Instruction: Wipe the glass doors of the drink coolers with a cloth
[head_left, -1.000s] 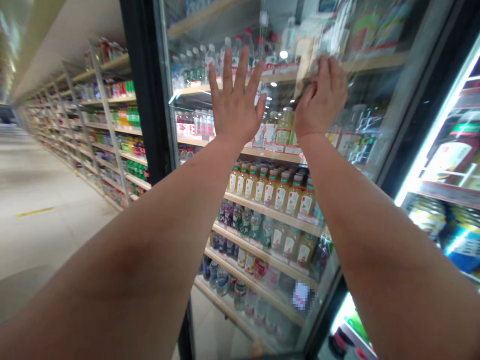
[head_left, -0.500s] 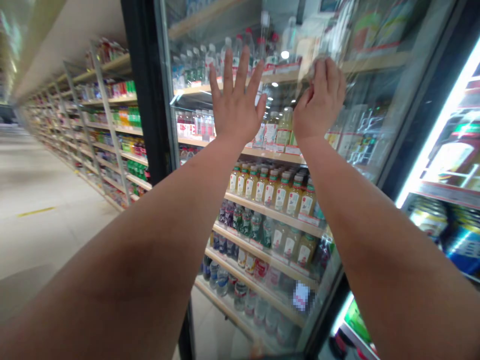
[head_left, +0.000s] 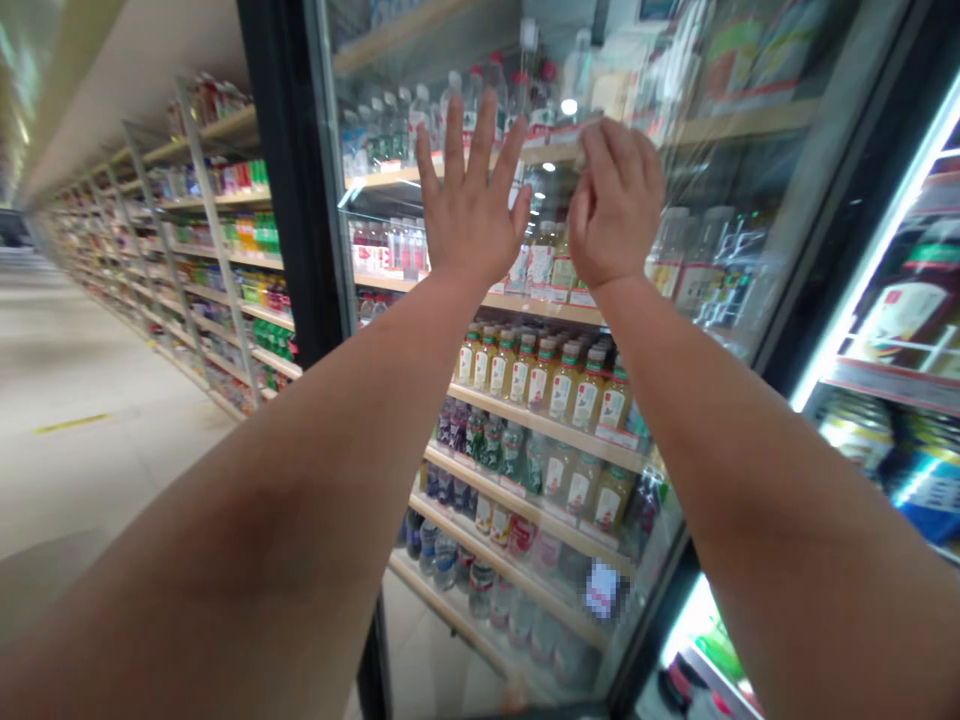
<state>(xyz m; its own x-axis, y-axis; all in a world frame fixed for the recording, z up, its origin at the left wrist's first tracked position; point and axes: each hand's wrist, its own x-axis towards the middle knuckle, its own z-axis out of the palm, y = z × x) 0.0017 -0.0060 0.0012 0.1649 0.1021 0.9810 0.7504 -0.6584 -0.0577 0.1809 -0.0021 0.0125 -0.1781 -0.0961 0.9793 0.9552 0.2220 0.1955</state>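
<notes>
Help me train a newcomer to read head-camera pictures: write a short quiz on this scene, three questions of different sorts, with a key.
1. Multiple choice. How is the left hand held?
A) clenched into a fist
B) with its fingers spread
C) wrapped round a bottle

2. True or false? Long stocked shelves run along the left side of the picture.

3. Fill the gap. The right hand is raised in front of a clear pane of ____, bordered by a dark frame.

Key: 1. B; 2. True; 3. glass
</notes>
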